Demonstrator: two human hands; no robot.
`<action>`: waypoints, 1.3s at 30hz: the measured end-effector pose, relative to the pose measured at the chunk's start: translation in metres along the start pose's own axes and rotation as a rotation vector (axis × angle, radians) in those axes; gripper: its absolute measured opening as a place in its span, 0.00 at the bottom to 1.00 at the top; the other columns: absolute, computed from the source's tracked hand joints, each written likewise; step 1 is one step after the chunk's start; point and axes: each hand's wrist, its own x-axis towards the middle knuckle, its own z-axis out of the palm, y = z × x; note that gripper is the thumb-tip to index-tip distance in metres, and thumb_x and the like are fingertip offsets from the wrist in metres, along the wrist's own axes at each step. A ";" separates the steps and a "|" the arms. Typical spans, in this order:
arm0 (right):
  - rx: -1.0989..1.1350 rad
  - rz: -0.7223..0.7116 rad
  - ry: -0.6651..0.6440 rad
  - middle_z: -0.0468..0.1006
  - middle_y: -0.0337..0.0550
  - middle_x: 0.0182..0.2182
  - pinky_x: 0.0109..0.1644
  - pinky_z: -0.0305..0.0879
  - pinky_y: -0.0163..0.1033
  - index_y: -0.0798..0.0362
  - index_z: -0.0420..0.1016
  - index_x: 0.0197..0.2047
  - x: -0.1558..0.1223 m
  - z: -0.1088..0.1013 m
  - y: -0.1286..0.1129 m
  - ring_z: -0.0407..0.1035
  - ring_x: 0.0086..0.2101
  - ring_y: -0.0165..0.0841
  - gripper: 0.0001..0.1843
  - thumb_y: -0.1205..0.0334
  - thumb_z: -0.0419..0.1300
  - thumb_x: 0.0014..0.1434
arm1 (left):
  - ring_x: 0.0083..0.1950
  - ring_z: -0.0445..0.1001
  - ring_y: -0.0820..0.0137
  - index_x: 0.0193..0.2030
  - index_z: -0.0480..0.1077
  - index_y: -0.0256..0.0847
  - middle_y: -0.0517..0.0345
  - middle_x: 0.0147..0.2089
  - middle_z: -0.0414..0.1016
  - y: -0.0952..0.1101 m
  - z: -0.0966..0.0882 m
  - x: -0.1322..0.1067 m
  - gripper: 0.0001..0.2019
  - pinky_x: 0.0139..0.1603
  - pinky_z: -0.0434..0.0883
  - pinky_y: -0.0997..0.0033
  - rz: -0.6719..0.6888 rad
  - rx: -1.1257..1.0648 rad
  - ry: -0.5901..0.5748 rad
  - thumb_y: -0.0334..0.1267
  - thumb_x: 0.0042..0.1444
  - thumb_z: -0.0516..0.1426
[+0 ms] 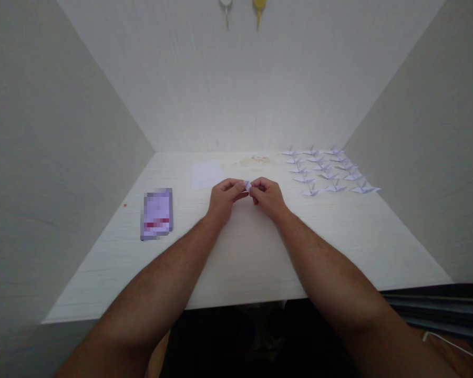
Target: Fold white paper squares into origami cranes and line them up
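Between my two hands is a small folded piece of white paper [247, 186], mostly covered by the fingers. My left hand [225, 195] pinches its left side with thumb and forefinger. From the other side, my right hand [267, 193] grips it, fingers curled in. Both hands are held close together over the middle of the white table [256, 252]. To the right, several folded paper cranes [326, 176] stand in rows. Sheets of white paper [207, 173] lie flat just beyond my left hand.
A phone-like rectangle [156, 214], blurred out, lies on the left of the table. Near the left edge is a tiny red bit [125, 205]. Pale walls enclose the table on three sides, and a white hook [226, 4] and yellow hook [259, 5] hang on the back wall.
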 end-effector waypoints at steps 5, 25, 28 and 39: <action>-0.034 -0.050 0.029 0.69 0.32 0.17 0.23 0.56 0.33 0.52 0.72 0.28 0.002 0.001 0.003 0.61 0.19 0.26 0.08 0.56 0.63 0.48 | 0.37 0.77 0.70 0.32 0.74 0.37 0.57 0.34 0.79 0.000 0.001 -0.001 0.13 0.46 0.78 0.61 0.018 0.000 -0.023 0.40 0.43 0.70; -0.098 -0.064 0.059 0.70 0.33 0.18 0.26 0.62 0.34 0.51 0.72 0.32 0.001 0.003 0.004 0.65 0.20 0.28 0.07 0.57 0.58 0.53 | 0.46 0.80 0.64 0.33 0.72 0.38 0.50 0.48 0.79 0.001 0.001 -0.002 0.17 0.56 0.74 0.55 0.115 0.133 -0.042 0.38 0.38 0.72; -0.095 -0.074 0.053 0.70 0.32 0.18 0.25 0.61 0.34 0.51 0.72 0.32 0.001 0.001 0.005 0.64 0.19 0.27 0.06 0.59 0.57 0.53 | 0.46 0.80 0.64 0.33 0.72 0.38 0.50 0.49 0.79 -0.003 -0.001 0.000 0.17 0.56 0.74 0.55 0.119 0.116 -0.052 0.39 0.39 0.72; -0.087 -0.079 0.075 0.70 0.32 0.17 0.25 0.58 0.34 0.52 0.72 0.30 -0.001 0.000 0.002 0.64 0.19 0.28 0.05 0.60 0.57 0.52 | 0.45 0.79 0.65 0.33 0.73 0.38 0.50 0.49 0.79 -0.001 0.000 -0.001 0.17 0.55 0.74 0.56 0.127 0.131 -0.069 0.40 0.39 0.72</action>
